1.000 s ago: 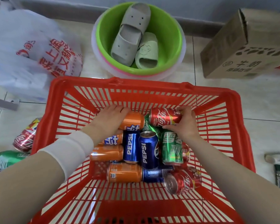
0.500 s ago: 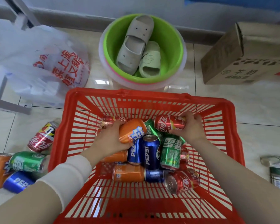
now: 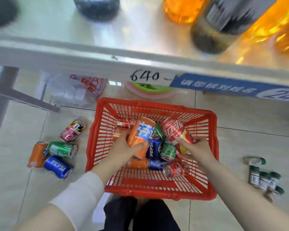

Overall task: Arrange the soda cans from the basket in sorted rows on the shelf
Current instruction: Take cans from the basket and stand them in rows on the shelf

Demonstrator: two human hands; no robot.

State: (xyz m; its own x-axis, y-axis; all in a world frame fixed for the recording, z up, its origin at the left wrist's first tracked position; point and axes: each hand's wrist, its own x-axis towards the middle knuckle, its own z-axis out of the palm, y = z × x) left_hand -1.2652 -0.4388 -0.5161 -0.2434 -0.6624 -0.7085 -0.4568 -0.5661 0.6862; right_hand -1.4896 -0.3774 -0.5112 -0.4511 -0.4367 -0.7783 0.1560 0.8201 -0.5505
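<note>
- So that both reach the shelf (image 3: pixel 90 52) together, the left hand (image 3: pixel 123 149) curls round an orange can (image 3: pixel 141 130).
- The right hand (image 3: pixel 197 150), blurred, seemingly grips a red can (image 3: pixel 172 129).

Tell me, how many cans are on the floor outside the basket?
4, all left of the basket: red can, orange can, green can, blue Pepsi can. The shelf may hide more.

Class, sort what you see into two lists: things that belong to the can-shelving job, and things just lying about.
Job: red basket; orange can in left hand; red can in right hand; other cans in basket; shelf; probably the floor cans.
Lying about: plastic bag; green basin; small bottles on the floor.
</note>
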